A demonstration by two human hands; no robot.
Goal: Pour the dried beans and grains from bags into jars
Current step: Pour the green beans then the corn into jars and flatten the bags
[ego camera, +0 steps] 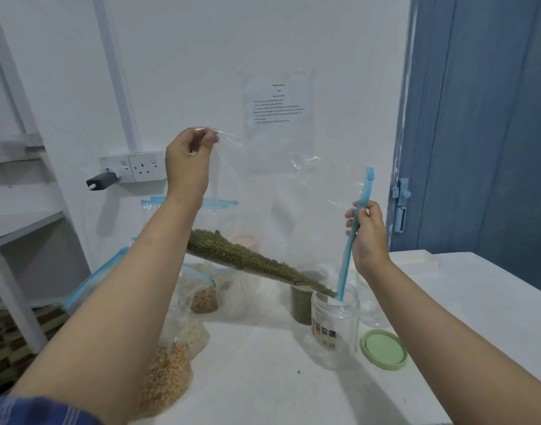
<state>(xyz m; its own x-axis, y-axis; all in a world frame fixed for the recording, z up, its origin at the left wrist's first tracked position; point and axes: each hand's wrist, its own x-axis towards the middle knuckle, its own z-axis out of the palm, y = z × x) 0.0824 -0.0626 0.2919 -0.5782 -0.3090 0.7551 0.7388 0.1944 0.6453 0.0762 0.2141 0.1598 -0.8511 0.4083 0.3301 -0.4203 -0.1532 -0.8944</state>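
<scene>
The left hand (190,157) is raised high, its fingers curled and pinching a bottom corner of a clear bag (281,216). The right hand (369,233) is lower and to the right, its fingers and thumb wrapped round the bag's blue zip strip (350,240), which runs down steeply and ends inside the mouth of an open jar (335,325). The bag hangs tilted between the two hands, above the table (447,317). Green beans (251,262) lie along the bag's lower edge in a long sloping wedge whose narrow tip reaches the jar's rim. The jar is clear plastic with a label on its side and looks nearly bare inside.

Just behind it stands a second jar (301,305) holding green beans. A green lid (384,349) lies flat on the table just right of the open jar. Another clear jar (370,305) stands behind the lid.

To the left, under the left forearm, lie several zip bags: one with yellow kernels (168,378), one with pale grains (192,332), one with tan beans (205,299).

On the wall are a double socket (134,167) with a plugged-in adapter (102,180) and a printed sheet (278,105). A blue door (483,118) stands at the right.
</scene>
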